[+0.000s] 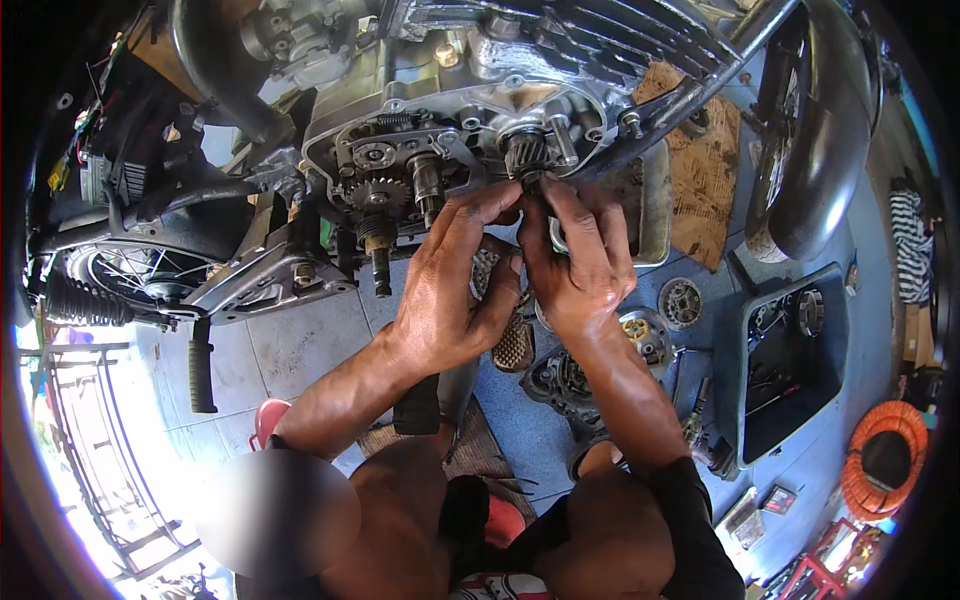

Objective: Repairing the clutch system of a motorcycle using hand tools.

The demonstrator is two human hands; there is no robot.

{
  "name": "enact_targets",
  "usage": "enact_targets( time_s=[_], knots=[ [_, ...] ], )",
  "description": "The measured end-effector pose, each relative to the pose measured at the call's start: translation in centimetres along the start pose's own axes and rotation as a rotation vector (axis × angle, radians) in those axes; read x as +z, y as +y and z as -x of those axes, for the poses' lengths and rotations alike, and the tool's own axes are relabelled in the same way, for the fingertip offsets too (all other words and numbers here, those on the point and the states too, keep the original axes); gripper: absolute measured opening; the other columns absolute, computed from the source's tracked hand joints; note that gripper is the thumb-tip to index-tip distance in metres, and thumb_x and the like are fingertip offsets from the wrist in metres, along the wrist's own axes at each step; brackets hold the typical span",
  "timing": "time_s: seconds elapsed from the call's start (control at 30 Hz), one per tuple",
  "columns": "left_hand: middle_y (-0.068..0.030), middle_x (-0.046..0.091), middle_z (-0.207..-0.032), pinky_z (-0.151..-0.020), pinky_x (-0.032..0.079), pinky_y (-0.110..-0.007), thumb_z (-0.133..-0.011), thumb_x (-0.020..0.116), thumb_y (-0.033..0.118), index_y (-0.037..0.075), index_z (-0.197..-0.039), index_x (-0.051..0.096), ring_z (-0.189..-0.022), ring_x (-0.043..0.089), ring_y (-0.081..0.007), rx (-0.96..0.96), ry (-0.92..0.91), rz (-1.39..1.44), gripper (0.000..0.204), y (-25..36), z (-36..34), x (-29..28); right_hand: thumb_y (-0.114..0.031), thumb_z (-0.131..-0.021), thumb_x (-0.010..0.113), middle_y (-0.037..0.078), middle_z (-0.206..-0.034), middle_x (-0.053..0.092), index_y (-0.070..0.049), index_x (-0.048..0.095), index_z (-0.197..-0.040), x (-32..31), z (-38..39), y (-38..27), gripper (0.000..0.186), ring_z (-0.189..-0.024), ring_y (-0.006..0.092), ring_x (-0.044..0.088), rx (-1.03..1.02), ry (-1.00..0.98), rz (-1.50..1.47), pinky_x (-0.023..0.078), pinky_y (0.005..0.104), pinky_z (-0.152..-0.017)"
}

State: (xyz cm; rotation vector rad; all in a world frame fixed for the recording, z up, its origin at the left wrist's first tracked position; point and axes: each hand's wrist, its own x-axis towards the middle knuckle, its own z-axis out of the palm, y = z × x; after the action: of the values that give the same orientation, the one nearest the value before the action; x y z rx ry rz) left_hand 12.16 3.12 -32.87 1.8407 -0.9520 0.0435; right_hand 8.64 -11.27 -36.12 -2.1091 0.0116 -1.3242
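An opened motorcycle engine case (pixel 315 140) is in front of me, its inner gears and shafts bare. My left hand (pixel 450 285) and my right hand (pixel 580 265) meet at the end of a shaft carrying a small slanted-tooth gear (pixel 525 157). Fingertips of both hands are pinched around the shaft end just below this gear. Whatever small part they grip is mostly hidden by the fingers. Left of them, a splined shaft (pixel 428 185) sticks out of the case. Farther left is a toothed gear (pixel 378 198) on another shaft.
A dark plastic bin (pixel 740 400) with tools and parts stands on the right. A metal pan (pixel 655 205) and oil-stained cardboard (pixel 705 180) lie beneath the engine. Removed parts, including a round plate (pixel 681 302) and a cover (pixel 560 385), lie on the floor. A footpeg (pixel 202 375) juts out left.
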Motion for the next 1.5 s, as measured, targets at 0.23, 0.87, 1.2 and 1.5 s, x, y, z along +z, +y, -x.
enact_targets(
  time_s=[0.23, 0.87, 1.2, 1.5],
  knots=[
    [-0.0217, 0.055, -0.125, -0.089, 0.053, -0.039, -0.076, 0.064, -0.006, -0.004, -0.138, 0.042, -0.108, 0.062, -0.0325, 0.003, 0.001, 0.020, 0.066, -0.4, 0.5, 0.1, 0.008, -0.071, 0.077, 0.014, -0.100, 0.064, -0.003, 0.068, -0.110, 0.3, 0.0, -0.1, 0.042, -0.086, 0.0274, 0.067, -0.040, -0.015, 0.022, 0.056, 0.0350, -0.070],
    [-0.0167, 0.067, -0.106, -0.077, 0.054, -0.033, -0.083, 0.066, -0.001, -0.002, -0.129, 0.053, -0.084, 0.070, -0.0221, -0.138, 0.025, -0.056, 0.048, 0.0, 1.4, 0.2, 0.000, -0.072, 0.083, 0.013, -0.090, 0.064, -0.001, 0.065, -0.100, 0.9, 0.0, 0.9, 0.033, -0.077, 0.0272, 0.064, -0.086, 0.055, 0.036, 0.055, 0.0347, -0.061],
    [-0.0169, 0.068, -0.106, -0.079, 0.055, -0.032, -0.085, 0.061, -0.005, -0.004, -0.131, 0.051, -0.088, 0.070, -0.0201, -0.167, 0.014, -0.012, 0.047, -0.2, 1.5, 0.4, -0.008, -0.082, 0.077, 0.014, -0.085, 0.061, 0.005, 0.061, -0.104, 0.2, -0.2, 0.2, 0.031, -0.062, 0.0240, 0.065, -0.059, -0.044, 0.121, 0.053, 0.0321, -0.048],
    [-0.0155, 0.069, -0.100, -0.076, 0.055, -0.034, -0.082, 0.065, -0.003, -0.002, -0.122, 0.055, -0.084, 0.071, -0.0231, -0.141, -0.015, -0.141, 0.042, 0.0, 1.5, 0.2, -0.020, -0.085, 0.077, 0.012, -0.074, 0.054, -0.001, 0.056, -0.087, 0.2, -1.2, -1.2, 0.029, -0.055, 0.0267, 0.063, 0.080, -0.157, 0.272, 0.049, 0.0353, -0.040]
  ],
)
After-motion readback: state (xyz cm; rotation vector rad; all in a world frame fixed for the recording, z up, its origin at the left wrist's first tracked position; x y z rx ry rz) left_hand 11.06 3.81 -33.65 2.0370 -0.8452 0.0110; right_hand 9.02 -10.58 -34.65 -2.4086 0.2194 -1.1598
